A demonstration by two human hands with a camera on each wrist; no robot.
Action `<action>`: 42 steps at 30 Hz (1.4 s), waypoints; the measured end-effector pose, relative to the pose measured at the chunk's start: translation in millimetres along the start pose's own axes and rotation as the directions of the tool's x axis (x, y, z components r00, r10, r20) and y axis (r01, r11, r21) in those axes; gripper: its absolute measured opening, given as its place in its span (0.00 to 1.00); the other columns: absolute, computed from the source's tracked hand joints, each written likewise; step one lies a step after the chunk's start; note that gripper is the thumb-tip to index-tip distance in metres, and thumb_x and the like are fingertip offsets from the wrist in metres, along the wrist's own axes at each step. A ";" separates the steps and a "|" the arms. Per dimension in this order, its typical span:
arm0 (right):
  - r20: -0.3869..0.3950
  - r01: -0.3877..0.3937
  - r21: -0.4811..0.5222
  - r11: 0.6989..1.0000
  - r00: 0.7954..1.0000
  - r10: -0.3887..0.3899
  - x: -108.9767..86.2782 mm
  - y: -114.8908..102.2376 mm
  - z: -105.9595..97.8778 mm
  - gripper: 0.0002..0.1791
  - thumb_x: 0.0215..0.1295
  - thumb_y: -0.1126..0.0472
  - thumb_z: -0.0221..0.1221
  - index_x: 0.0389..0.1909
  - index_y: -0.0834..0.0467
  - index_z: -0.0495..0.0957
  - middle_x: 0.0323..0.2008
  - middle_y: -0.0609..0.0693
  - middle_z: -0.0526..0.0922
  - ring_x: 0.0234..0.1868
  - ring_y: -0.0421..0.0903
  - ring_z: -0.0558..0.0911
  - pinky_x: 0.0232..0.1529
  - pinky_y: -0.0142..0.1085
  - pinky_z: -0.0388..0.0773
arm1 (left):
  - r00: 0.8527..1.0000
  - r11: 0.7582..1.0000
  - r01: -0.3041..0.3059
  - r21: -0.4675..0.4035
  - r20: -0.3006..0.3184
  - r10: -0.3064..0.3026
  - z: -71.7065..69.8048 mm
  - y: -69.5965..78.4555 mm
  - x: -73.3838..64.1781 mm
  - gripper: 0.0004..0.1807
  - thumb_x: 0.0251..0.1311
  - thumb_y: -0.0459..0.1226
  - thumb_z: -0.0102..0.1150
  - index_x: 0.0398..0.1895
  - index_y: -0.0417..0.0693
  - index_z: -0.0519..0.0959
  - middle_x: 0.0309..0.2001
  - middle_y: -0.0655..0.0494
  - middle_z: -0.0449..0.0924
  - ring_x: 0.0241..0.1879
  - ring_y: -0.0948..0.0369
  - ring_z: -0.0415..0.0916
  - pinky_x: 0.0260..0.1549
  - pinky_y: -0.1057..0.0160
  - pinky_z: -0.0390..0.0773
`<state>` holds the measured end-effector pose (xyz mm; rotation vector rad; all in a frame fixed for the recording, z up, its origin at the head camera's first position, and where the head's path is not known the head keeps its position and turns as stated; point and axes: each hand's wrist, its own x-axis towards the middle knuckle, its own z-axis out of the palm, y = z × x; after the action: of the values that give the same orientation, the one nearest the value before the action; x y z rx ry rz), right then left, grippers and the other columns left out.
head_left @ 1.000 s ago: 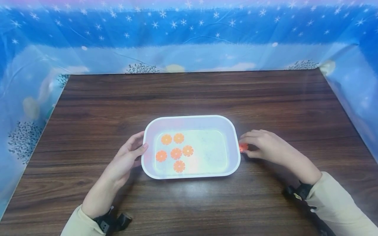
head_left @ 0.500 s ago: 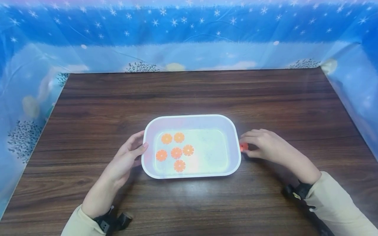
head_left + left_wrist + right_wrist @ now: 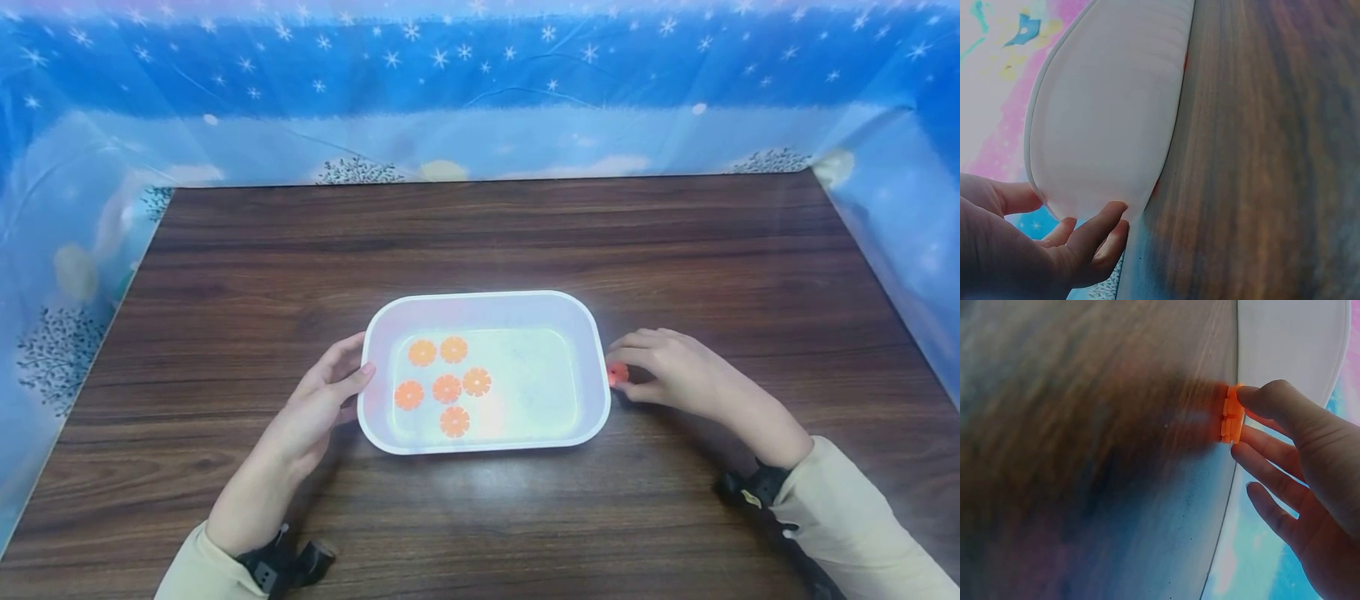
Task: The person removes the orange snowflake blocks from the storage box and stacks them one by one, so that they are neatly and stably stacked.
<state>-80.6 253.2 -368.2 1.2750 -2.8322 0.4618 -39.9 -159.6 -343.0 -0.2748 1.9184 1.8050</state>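
Note:
A white plastic tub [image 3: 487,312] with rounded corners sits on the table. Inside, toward its left half, lie several orange notched discs [image 3: 447,388]. My left hand [image 3: 318,404] holds the tub's left end, thumb at the rim and the other fingers against the outer wall, as the left wrist view also shows. Just beyond the tub's right end, my right hand [image 3: 671,367] pinches reddish-orange notched discs [image 3: 618,374] between thumb and fingers. In the right wrist view these orange discs [image 3: 1232,419] look like a small stack, low at the tabletop and close beside the tub wall.
The dark wood-grain table [image 3: 480,233] spreads out around the tub. A blue snowflake-patterned cloth [image 3: 480,92] rises along its back and sides. Black wrist cameras sit on both forearms, at the beige sleeves [image 3: 855,508].

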 end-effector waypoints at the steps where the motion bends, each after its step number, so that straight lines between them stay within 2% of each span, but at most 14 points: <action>1: -0.001 0.001 0.000 1.000 1.000 -0.001 0.0 -0.1 0.0 0.16 0.48 0.60 0.68 0.40 0.55 0.82 0.40 0.48 0.82 0.43 0.45 0.80 0.44 0.43 0.76 | 1.000 1.000 0.001 0.000 0.000 -0.001 0.0 0.1 -0.2 0.31 0.69 0.43 0.45 0.72 0.52 0.50 0.70 0.46 0.50 0.65 0.48 0.54 0.57 0.47 0.59; 19: 0.035 -0.038 0.000 0.999 0.999 0.038 0.1 -1.8 0.5 0.16 0.49 0.59 0.68 0.41 0.55 0.81 0.40 0.48 0.82 0.43 0.44 0.79 0.44 0.44 0.75 | 1.000 1.000 0.006 -0.006 -0.009 -0.006 1.0 -0.5 0.3 0.31 0.69 0.43 0.45 0.72 0.52 0.50 0.70 0.46 0.50 0.66 0.49 0.54 0.58 0.47 0.58; 42: 0.015 -0.023 -0.005 1.000 1.000 0.023 -0.1 -1.0 -0.3 0.16 0.50 0.57 0.69 0.41 0.55 0.81 0.40 0.48 0.82 0.42 0.44 0.79 0.43 0.43 0.76 | 1.000 1.000 0.003 -0.008 -0.009 -0.003 0.4 -1.0 0.0 0.31 0.69 0.44 0.45 0.72 0.52 0.50 0.71 0.46 0.49 0.68 0.47 0.51 0.60 0.43 0.55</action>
<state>-79.8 252.7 -367.6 1.2525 -2.8613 0.4470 -39.4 -159.3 -343.9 -0.2884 1.9158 1.8132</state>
